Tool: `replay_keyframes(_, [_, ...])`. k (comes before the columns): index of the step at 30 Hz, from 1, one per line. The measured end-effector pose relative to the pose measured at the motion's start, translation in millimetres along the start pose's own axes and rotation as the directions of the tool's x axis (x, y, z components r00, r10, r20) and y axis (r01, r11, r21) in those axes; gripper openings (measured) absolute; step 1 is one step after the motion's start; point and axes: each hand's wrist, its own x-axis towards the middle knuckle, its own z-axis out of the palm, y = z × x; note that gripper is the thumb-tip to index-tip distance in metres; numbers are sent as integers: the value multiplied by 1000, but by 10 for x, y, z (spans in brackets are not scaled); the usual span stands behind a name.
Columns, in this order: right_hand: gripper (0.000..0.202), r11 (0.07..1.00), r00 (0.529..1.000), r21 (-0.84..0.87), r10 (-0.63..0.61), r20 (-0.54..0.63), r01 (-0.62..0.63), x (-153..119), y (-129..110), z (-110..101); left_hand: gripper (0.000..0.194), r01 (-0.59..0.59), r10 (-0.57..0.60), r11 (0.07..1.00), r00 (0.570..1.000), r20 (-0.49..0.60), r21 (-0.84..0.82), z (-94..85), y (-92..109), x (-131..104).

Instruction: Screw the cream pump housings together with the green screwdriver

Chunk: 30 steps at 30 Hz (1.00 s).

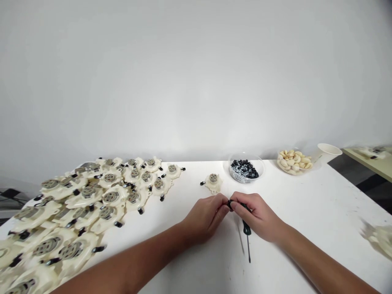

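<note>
My left hand (206,216) pinches a small black part (230,204) at the middle of the view. My right hand (259,216) meets it there, its thumb and fingertips closed on the same black part. A screwdriver (246,228) with a dark handle is also held in my right hand, its shaft pointing down toward the table. Just beyond my hands lies a single cream housing (213,183) with a round grey metal piece and a black tip on its left. Behind my right hand stands a clear bowl (260,168) of small black parts.
Many cream housings (112,197) with black tips are piled on the left of the white table (190,179). Back right are a container of cream-coloured pieces (294,161) and a white cup (329,152). A blurred cream part (382,239) lies at the right edge.
</note>
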Motion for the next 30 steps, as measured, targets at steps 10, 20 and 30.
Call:
replay_keyframes(10, [7, 987, 982, 147, 87, -166, -63, 27, 94, -14, 25, 244, -291, 904, 953, -85, -352, 44, -195, 88])
replay_keyframes(20, [20, 996, 889, 84, 24, -458, 17, 50, 74, 24, 27, 211, -530, 581, 831, -168, -786, 9, -299, 187])
replay_keyframes(30, [13, 1000, 858, -28, -4, -513, -13, 44, 93, 2, 25, 219, -467, 655, 870, -159, -723, 33, -321, 149])
